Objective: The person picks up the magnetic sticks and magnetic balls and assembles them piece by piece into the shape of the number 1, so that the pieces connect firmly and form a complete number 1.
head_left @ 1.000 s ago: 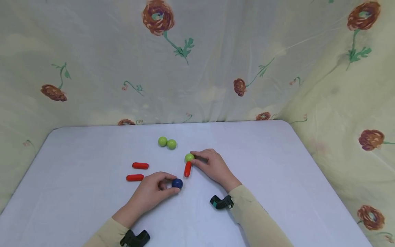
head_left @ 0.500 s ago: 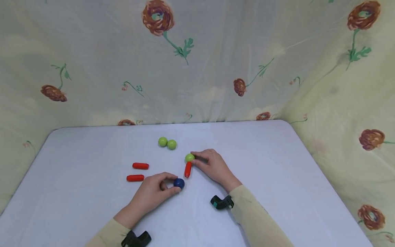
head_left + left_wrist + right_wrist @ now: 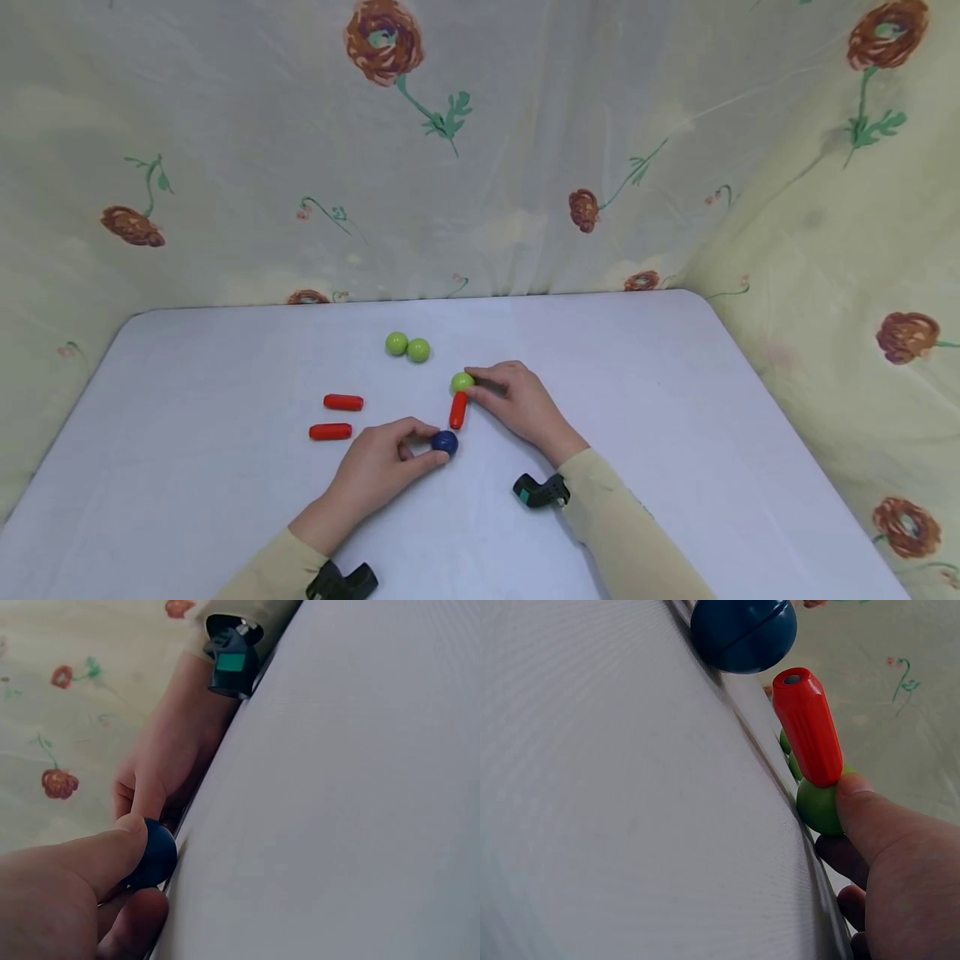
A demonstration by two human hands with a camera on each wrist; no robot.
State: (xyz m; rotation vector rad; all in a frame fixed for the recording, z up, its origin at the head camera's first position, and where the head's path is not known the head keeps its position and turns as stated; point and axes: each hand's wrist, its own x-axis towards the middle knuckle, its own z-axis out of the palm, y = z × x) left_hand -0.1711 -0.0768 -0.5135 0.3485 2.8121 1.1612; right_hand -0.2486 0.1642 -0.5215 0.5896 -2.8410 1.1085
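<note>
The blue ball (image 3: 445, 442) has moved rightward with the left hand (image 3: 378, 461) since the earlier frame, closing most of its gap to the upright-lying red stick's near end; the right hand (image 3: 521, 404) is in nearly the same spot. The left thumb and forefinger pinch the blue ball from either side, and it sits just beside the near end of that red stick (image 3: 458, 410), whose end facing the ball shows a small hole in the right wrist view. The stick's far end touches a green ball (image 3: 462, 382), which the right thumb and forefinger pinch, the thumb tip lying close to where stick and ball meet. To the left, two spare red sticks (image 3: 343, 402) lie one beyond the other on the white table (image 3: 637, 375), the nearer one beside the left hand's knuckles. Farther back, two spare green balls (image 3: 397, 343) rest side by side, near the floral cloth (image 3: 495, 242)
</note>
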